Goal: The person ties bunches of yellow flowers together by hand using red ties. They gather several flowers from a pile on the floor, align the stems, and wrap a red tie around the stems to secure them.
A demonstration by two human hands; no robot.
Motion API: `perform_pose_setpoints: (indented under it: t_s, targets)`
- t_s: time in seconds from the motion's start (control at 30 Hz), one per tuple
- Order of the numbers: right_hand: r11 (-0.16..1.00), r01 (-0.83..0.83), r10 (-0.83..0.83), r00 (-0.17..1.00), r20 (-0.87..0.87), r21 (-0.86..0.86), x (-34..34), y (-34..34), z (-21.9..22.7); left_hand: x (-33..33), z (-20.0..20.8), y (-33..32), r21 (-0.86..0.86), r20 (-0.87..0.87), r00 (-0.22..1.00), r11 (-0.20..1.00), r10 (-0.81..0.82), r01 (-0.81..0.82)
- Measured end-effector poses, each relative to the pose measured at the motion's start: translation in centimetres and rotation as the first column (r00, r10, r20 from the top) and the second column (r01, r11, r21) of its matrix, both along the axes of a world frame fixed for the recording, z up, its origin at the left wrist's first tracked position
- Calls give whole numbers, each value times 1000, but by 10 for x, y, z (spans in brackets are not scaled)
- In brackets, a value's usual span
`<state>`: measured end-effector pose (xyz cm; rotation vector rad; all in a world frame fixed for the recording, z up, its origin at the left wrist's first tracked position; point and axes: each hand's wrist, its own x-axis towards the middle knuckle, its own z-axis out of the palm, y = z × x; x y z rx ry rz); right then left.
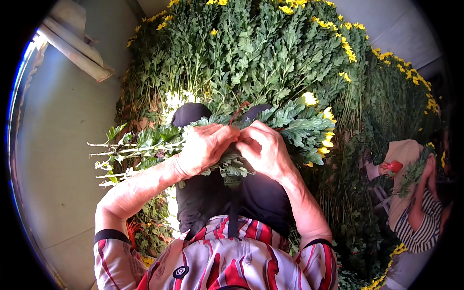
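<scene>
Across my lap lies a bunch of yellow chrysanthemums (295, 128), its cut stems pointing left and its yellow blooms right. A thin red tie (235, 115) sticks up from the bunch's middle, by my fingers. My left hand (208, 145) rests over the stems, thumb and fingers closed in a pinch at the tie. Close against it, my right hand (263, 149) is also pinched, its fingertips meeting the left ones. The rest of the tie is mostly hidden by my hands and the leaves.
A large heap of leafy chrysanthemum stems (251, 58) spreads in front and to the right, edged with yellow blooms. A pale wall (67, 145) stands at left. At far right a co-worker in a striped top (420, 222) holds greenery, with red ties (392, 166) on their lap.
</scene>
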<state>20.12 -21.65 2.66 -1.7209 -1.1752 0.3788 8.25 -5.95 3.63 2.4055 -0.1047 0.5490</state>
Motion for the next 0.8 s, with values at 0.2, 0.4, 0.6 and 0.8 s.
perform_pose_setpoints:
  t_s: [0.2,0.4,0.6,0.8]
  targets:
    - [1000,-7,5,997,-74,-24,-2,-3,-3,0,9,-3,-165,-170,985,984,42,-71]
    - [994,-96,88,987,-136,-51,5,-6,6,-5,3,-1,-81,-113,993,997,-27,18]
    - [971,199,-112,871,478,-135,-3,-26,32,-13,12,1,-156,-74,997,988,-5,-7]
    - [956,257,-143,832,535,-144,0,-48,24,-53,-26,19,-84,39,998,995,52,-48]
